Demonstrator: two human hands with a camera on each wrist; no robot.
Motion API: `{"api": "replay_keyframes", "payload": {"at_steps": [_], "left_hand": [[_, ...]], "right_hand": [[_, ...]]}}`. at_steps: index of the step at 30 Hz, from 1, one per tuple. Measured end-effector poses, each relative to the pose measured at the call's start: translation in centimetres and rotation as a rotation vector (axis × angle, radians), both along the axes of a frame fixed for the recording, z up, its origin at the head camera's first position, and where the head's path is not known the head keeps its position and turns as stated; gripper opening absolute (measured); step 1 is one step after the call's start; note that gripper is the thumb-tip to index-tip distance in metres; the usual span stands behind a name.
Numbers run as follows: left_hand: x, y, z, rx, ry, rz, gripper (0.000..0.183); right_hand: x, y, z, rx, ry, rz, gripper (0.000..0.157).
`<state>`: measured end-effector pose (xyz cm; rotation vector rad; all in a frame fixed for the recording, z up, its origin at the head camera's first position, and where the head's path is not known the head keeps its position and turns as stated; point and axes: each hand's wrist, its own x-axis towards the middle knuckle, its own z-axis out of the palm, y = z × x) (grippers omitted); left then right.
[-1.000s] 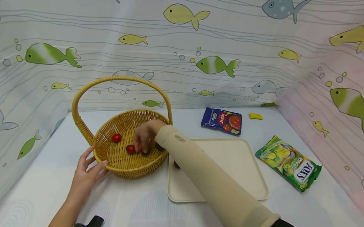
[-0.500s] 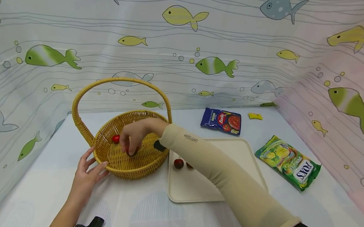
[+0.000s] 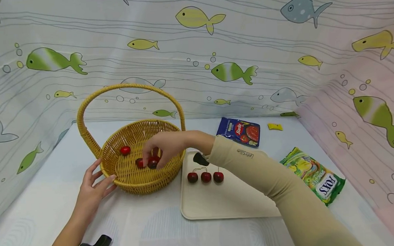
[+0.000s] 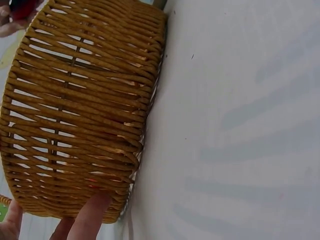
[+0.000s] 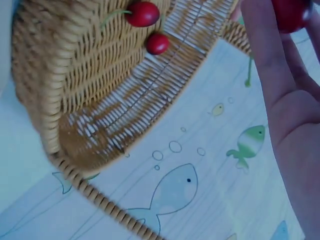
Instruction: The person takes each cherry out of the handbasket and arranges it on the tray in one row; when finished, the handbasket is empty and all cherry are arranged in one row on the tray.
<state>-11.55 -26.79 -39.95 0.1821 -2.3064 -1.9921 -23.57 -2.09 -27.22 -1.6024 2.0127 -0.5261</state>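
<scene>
My right hand [image 3: 169, 144] pinches a dark red cherry [image 3: 153, 162] above the wicker basket [image 3: 143, 185]. The right wrist view shows the held cherry [image 5: 292, 12] between the fingertips, with a green stem hanging near it. Two more red cherries [image 3: 125, 150] lie in the basket, both with stems in the right wrist view. At the basket's near left side, my left hand [image 3: 93, 187] touches the rim and outer wall with spread fingers. Its fingers [image 4: 90, 217] press against the woven wall in the left wrist view.
A cream tray [image 3: 217, 206] right of the basket bears three cherries [image 3: 206, 177] in a row, partly under the right sleeve. Behind it lie a blue Barilla pouch [image 3: 240, 132] and a small yellow packet [image 3: 275, 126]. A green Fox's bag [image 3: 315, 174] is at right.
My right hand went left within the basket, then rose and came back right with a cherry. The sleeve's shift uncovers the row of cherries on the tray. My left hand stays put.
</scene>
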Motion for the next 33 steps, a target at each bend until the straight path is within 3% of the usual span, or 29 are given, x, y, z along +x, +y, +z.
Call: {"api": "replay_keyframes", "payload": {"at_steps": [6,11,18,20,27,33], "left_hand": [[0.1,-0.2,0.0,0.011,-0.001,0.003,0.076],[0.2,-0.3,-0.1,0.014,0.001,0.008,0.076],[-0.8,-2.0,-3.1,0.038,0.049,0.003,0.076],[-0.9,-2.0,-3.2,0.055,0.053,0.002,0.077],[-1.0,-1.7,-3.1,0.025,0.03,0.012,0.075],[-0.7,-0.7,-1.7,0.024,-0.002,0.011,0.076]], "right_hand": [[1.3,3.5,-0.1,-0.116,0.002,0.015,0.025],[2.4,6.0,-0.2,-0.1,-0.026,-0.038,0.025],[3.3,9.4,-0.5,-0.094,-0.015,-0.129,0.023],[3.4,10.4,-1.0,-0.102,-0.017,-0.151,0.024],[3.8,14.0,-3.0,-0.133,-0.032,-0.213,0.025],[4.1,16.7,-4.4,-0.156,-0.045,-0.288,0.025]]}}
